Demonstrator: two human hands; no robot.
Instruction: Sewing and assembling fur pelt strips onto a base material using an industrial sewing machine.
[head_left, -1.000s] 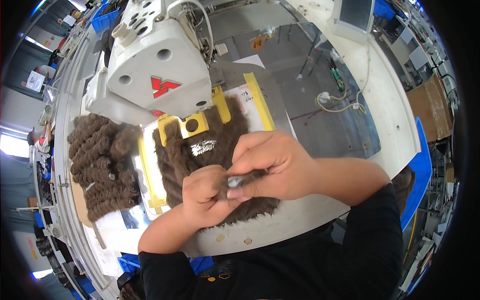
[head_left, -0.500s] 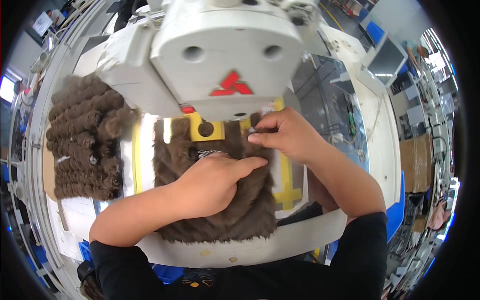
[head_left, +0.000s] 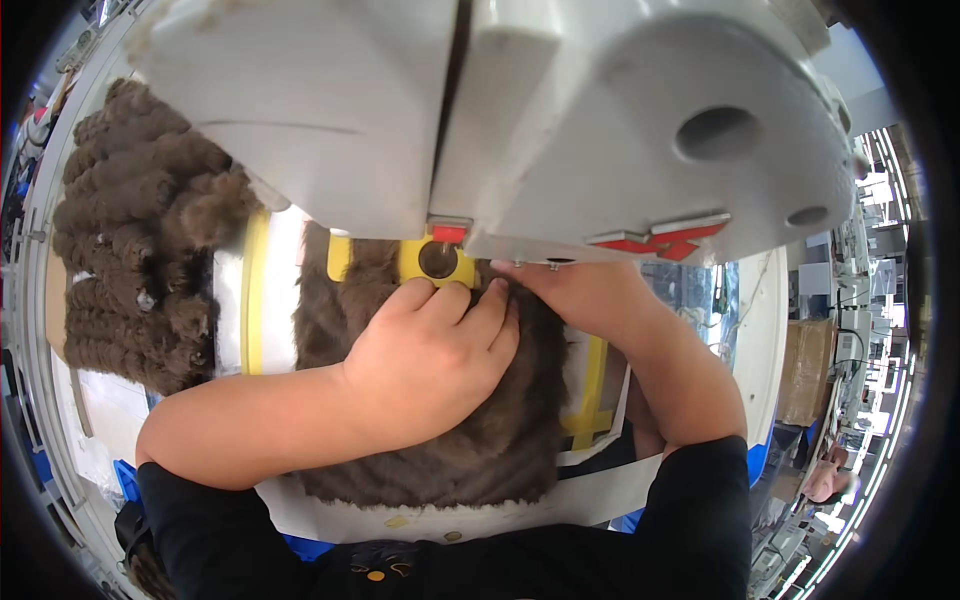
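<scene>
A dark brown fur piece (head_left: 500, 440) lies spread under the head of a large grey-white sewing machine (head_left: 600, 130). A yellow plate with a round hole (head_left: 410, 262) rests over its far part. My left hand (head_left: 430, 350) is on the fur, just in front of the plate. Its fingers are curled and their tips press down close together; what they hold is hidden. To the right of the plate, my right hand (head_left: 590, 295) reaches in at the fur's far edge. One fingertip shows near the left hand's index finger; the machine head hides the other fingers.
At the left stands a stack of rolled brown fur pieces (head_left: 140, 250). Yellow tape strips (head_left: 254, 300) run along the white work surface. The machine head hangs low over both hands. A cardboard box (head_left: 806, 370) is off to the right.
The view has shifted closer to the machine head. My left hand's pointing index finger has bent in, and the shiny metal item by that hand is no longer visible. The right-hand pinch is now mostly hidden.
</scene>
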